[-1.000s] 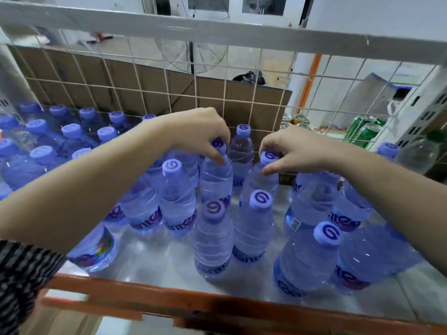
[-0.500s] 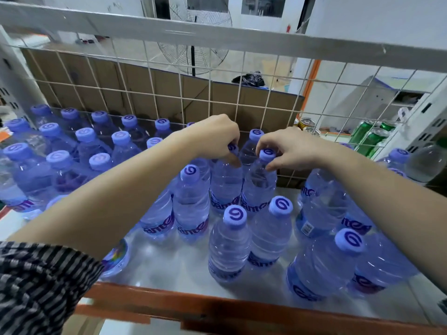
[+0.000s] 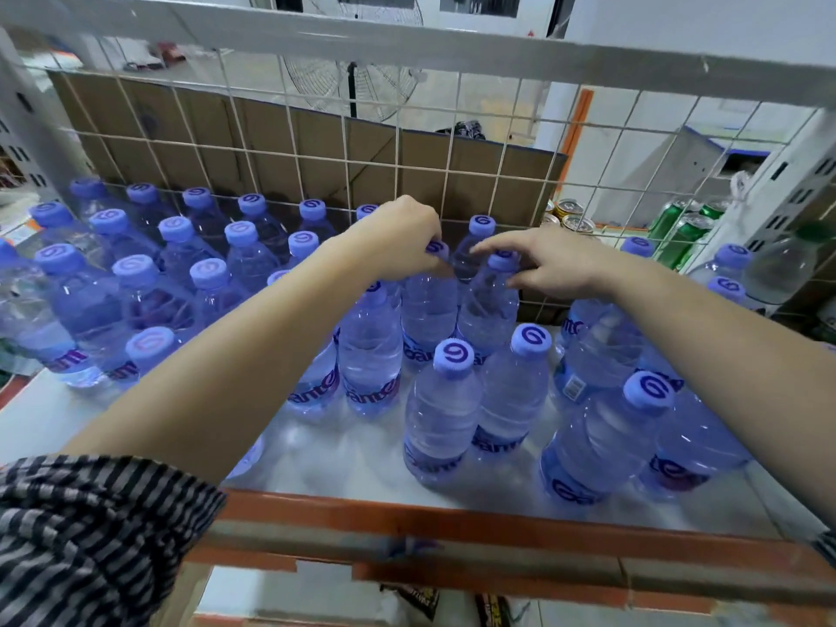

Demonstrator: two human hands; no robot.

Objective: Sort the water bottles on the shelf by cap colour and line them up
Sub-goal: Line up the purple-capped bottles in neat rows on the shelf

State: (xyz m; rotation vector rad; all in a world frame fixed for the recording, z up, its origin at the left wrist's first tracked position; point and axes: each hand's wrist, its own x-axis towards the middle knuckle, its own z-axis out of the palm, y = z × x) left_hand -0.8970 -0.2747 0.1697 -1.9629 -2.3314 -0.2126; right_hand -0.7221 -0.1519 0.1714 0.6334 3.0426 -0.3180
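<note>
Up at the back of the shelf (image 3: pixel 344 463), the left hand (image 3: pixel 398 246) is curled over the lilac cap of one water bottle (image 3: pixel 427 310), with the fingertips pinching the cap. Just to its right, the right hand (image 3: pixel 556 264) has its fingers spread loose around the cap of the neighbouring bottle (image 3: pixel 486 310). The index finger is out over the top and the thumb is lower down by the shoulder, and honestly I can't tell if it's actually touching. Both bottles stand upright, just beside each other.

Left of the left hand there's a big block of bottles (image 3: pixel 181 264) in rows, all with lilac caps. Nearer the person than both hands is a looser bunch (image 3: pixel 445 400), also upright. Beyond the hands is the wire mesh (image 3: pixel 398 174), and off past the right hand are some green cans (image 3: pixel 678 228).
</note>
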